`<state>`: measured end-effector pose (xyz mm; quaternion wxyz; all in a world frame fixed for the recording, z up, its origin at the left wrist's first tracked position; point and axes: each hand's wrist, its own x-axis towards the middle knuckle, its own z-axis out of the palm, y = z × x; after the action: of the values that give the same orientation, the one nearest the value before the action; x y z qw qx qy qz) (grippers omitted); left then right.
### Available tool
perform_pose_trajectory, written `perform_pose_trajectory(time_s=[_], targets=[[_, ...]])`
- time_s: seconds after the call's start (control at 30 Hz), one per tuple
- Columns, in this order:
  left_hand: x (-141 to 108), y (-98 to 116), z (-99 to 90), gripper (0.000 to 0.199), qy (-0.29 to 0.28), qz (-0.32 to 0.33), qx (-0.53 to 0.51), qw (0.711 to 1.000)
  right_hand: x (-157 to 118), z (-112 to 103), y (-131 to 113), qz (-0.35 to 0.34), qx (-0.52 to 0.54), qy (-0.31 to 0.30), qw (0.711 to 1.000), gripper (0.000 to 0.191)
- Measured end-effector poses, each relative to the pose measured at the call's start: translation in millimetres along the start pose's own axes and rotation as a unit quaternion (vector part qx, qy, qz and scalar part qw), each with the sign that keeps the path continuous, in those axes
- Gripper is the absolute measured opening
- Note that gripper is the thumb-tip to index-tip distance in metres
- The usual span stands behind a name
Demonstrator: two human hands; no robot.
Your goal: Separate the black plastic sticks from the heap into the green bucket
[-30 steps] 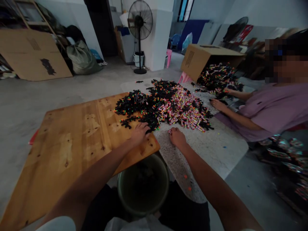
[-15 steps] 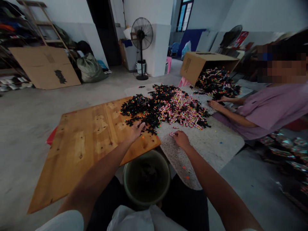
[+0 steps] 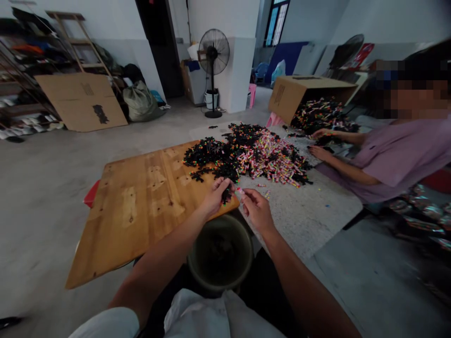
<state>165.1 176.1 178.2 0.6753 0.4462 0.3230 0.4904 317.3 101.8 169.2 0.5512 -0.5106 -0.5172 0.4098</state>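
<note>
You are holding a small black plastic piece with green and orange tips [image 3: 226, 196] in your left hand [image 3: 214, 197], the fingers curling together around it. Your right hand [image 3: 260, 210] is pinching a small pink-and-white cylindrical piece [image 3: 240, 190] between thumb and fingertips, its end pointing toward the left hand. Both pieces are sitting close together, just above where the brown wooden board [image 3: 141, 202] is meeting the grey speckled tabletop [image 3: 299, 216]; you can't tell from here whether they are touching.

For good control, you want to be pinching the cylinder lightly near its back end, leaving its front showing, while your left fingers are steadying the black piece without covering its tips. Keeping your wrists low would be helping the two line up. Watch the gap: the round green bucket [image 3: 244, 263] is standing right below the board's corner, so anything slipping could be dropping in.

Beyond your fingers, the heap of black pieces [image 3: 211, 152] is lying against the heap of pink-and-white pieces [image 3: 273, 164], and a few loose pieces [image 3: 261, 185] are resting beside your right hand, so mind your knuckles are clearing them.
</note>
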Motion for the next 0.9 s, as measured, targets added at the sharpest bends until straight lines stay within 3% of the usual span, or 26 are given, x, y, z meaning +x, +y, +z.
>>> perform_pose_trajectory(time_s=[0.1,0.17,0.3,0.6,0.8,0.9], targets=[[-14.2,7.8,-2.1,0.046,-0.098,-0.009,0.119,0.988,3.7,-17.0,-9.9,-0.015,-0.011,0.011,1.0,0.044],[-19.6,13.1,-2.4,0.041,-0.135,0.004,0.182,0.974,3.9,-24.1,-15.0,-0.019,-0.024,-0.01,0.999,0.044],[-21.8,22.2,-1.9,0.036,-0.168,0.026,0.253,0.952,1.3,-29.1,-21.3,-0.024,-0.034,-0.036,0.998,0.042],[-23.1,37.2,-5.3,0.036,-0.232,0.007,0.289,0.929,2.0,-38.5,-24.1,-0.023,-0.06,-0.081,0.995,0.034],[-22.2,42.3,-5.9,0.035,-0.259,-0.023,0.299,0.918,-1.3,-41.2,-36.2,-0.125,-0.135,-0.087,0.979,0.025],[-22.5,45.7,-5.4,0.033,-0.28,-0.026,0.317,0.906,-1.8,-44.2,-39.6,-0.109,-0.139,-0.097,0.98,0.023]])
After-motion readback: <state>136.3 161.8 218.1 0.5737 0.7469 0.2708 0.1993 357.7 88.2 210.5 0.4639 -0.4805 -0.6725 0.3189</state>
